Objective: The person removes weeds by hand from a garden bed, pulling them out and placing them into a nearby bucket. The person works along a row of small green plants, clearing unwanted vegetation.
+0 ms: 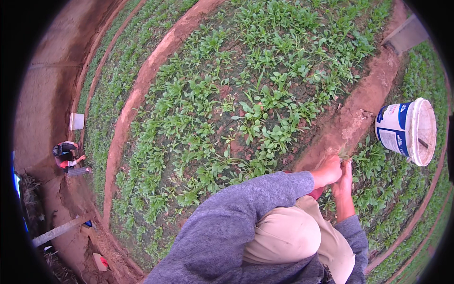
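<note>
My left hand (327, 171) is curled, back of the hand up, over the bare soil furrow (349, 119). Close against it, my right hand (343, 180) points away from me, its fingertips beside the left hand's. A small blur of green shows at the fingertips of both hands; whether they grip it is hidden. Low leafy green plants (370, 159) grow just right of the hands. On the left side of the furrow spreads a broad bed of leafy seedlings (212, 135). My bent knee (289, 229) in light trousers is below the hands.
A white and blue plastic bucket (393, 129) with printed writing stands among plants at right; a dark stick-like thing shows inside. A grey post or slab (406, 33) crosses the furrow's far end. Far left, another person (67, 156) crouches near a white bucket (77, 121).
</note>
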Tool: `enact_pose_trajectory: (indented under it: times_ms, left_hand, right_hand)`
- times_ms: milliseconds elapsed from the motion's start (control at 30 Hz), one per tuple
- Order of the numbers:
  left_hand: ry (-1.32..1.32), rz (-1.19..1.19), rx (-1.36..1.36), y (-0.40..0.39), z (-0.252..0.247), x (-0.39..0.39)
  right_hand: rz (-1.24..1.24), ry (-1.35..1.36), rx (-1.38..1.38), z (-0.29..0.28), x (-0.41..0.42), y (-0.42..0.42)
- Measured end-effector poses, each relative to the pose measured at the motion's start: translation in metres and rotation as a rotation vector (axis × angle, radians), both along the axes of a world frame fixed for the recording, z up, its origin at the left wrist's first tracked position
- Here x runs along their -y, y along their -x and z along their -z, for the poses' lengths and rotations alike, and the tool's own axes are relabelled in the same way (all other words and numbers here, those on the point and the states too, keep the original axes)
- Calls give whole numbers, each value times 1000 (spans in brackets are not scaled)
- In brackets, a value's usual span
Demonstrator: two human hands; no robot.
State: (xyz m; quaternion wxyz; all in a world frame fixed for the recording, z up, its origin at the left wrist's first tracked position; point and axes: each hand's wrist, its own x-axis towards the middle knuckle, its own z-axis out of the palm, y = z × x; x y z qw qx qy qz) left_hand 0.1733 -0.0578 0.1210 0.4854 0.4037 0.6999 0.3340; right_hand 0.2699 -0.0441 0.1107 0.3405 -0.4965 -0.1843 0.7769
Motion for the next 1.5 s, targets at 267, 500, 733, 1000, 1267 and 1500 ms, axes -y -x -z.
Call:
enact_pose_trajectory:
  times_ms: [267,500,733,1000,1267,1500]
  left_hand:
    - [163,168,-224,23,16,17]
    - [-11,263,315,34,-38,5]
    - [24,-21,423,81,16,46]
    - [271,-518,420,130,86,162]
    - [184,-847,-77,246,175,215]
    - [306,-840,-130,305,184,187]
  right_hand:
    - [75,-11,-58,46,17,34]
    - [268,100,-45,29,-18,3]
    - [469,-358,-294,-99,-198,-131]
    - [515,-590,598,-104,-188,-131]
    - [30,-320,533,-16,-23,-72]
    - [-378,-346,692,-61,30,-40]
